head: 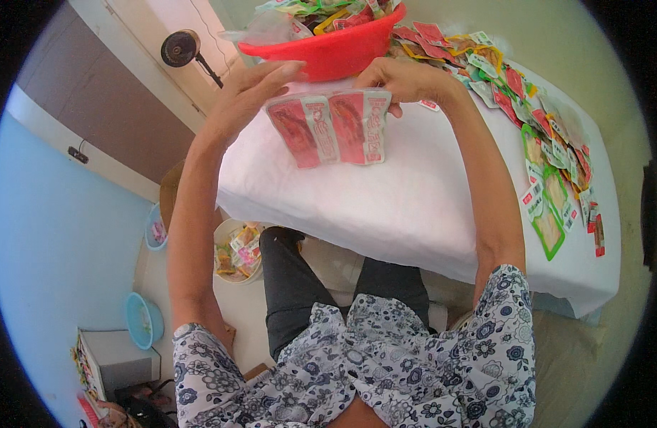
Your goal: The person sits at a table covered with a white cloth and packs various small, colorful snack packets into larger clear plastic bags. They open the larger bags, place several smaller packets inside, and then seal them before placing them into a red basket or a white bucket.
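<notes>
In front of me, above the white-covered table, hangs a clear plastic bag (332, 128) with two red-and-white food packets side by side in it. My right hand (408, 83) pinches the bag's upper right corner, thumb and curled fingers at its edge. My left hand (264, 85) is just above the upper left corner with its fingers stretched out, slightly blurred. Whether its lower fingers touch the bag is hard to see. Just beyond both hands stands a red plastic basin (328, 51), heaped with sealed food packets (355, 18) and some clear plastic film.
Loose packets (513, 85) in red, green and yellow spread along the right side of the white tablecloth (392, 208). On the floor to the left are a pale bucket (237, 275) holding packets, blue basins (144, 321) and a white box (119, 356). A black fan-like device (179, 48) stands beyond the table.
</notes>
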`<state>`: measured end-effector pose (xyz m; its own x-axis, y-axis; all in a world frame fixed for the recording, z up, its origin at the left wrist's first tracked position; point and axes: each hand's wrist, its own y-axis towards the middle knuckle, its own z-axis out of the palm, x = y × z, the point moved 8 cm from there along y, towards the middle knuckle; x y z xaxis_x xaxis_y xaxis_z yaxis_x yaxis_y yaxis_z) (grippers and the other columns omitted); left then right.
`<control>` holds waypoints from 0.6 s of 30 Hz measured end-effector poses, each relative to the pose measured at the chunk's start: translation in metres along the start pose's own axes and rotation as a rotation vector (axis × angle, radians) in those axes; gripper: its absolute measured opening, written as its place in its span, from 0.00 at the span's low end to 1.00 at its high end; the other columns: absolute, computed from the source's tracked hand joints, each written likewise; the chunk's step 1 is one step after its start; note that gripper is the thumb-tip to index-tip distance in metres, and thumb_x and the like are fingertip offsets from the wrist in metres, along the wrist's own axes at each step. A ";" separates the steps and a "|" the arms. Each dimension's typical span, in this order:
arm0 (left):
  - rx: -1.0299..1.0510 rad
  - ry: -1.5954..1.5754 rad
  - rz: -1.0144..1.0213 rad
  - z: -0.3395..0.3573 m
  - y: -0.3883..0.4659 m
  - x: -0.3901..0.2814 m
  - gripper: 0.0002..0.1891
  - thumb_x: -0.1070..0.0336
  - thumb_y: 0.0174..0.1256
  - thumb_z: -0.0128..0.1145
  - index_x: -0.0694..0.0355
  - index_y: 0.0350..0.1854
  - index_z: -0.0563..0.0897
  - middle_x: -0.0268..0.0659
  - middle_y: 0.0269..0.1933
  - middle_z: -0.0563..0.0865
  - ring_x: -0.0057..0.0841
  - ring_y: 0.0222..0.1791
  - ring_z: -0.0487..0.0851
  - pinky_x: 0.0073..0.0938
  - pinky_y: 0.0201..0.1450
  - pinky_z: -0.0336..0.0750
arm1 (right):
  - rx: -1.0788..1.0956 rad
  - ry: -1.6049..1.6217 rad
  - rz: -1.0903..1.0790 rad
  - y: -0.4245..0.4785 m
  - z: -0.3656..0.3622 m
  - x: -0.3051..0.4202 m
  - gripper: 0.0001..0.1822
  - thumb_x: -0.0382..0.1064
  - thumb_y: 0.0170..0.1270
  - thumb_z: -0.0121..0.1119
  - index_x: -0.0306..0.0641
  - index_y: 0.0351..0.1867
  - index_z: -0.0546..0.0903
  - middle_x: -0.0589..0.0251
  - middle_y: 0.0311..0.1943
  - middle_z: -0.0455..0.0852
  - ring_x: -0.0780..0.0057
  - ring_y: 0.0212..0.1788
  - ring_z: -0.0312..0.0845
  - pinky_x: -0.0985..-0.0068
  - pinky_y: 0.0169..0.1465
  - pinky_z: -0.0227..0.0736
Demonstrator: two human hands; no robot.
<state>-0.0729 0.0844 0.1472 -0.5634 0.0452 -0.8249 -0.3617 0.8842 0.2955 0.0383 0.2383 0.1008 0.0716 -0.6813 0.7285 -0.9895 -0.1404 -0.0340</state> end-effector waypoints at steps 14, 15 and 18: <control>0.397 0.539 0.042 0.049 0.007 -0.020 0.16 0.51 0.65 0.67 0.59 0.42 0.91 0.30 0.22 0.79 0.16 0.24 0.78 0.23 0.30 0.78 | -0.002 -0.155 0.101 0.008 0.016 -0.012 0.06 0.30 0.55 0.61 0.36 0.34 0.84 0.70 0.21 0.81 0.82 0.20 0.76 0.80 0.23 0.70; 0.384 0.561 0.039 0.045 0.007 -0.016 0.15 0.52 0.65 0.67 0.60 0.41 0.91 0.29 0.21 0.78 0.15 0.23 0.77 0.22 0.30 0.78 | -0.002 -0.204 0.165 0.009 0.019 -0.010 0.07 0.30 0.56 0.60 0.36 0.36 0.84 0.70 0.22 0.81 0.82 0.21 0.77 0.79 0.23 0.71; 0.265 0.541 0.111 0.022 -0.007 -0.001 0.13 0.53 0.67 0.66 0.58 0.38 0.91 0.27 0.21 0.79 0.12 0.25 0.77 0.21 0.30 0.76 | -0.026 -0.212 0.028 0.029 0.036 -0.033 0.09 0.32 0.59 0.58 0.36 0.39 0.84 0.69 0.22 0.81 0.81 0.22 0.78 0.78 0.23 0.72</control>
<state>-0.0537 0.0881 0.1355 -0.9096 -0.0374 -0.4138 -0.1214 0.9764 0.1785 0.0118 0.2312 0.0511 0.0667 -0.8211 0.5669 -0.9941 -0.1032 -0.0326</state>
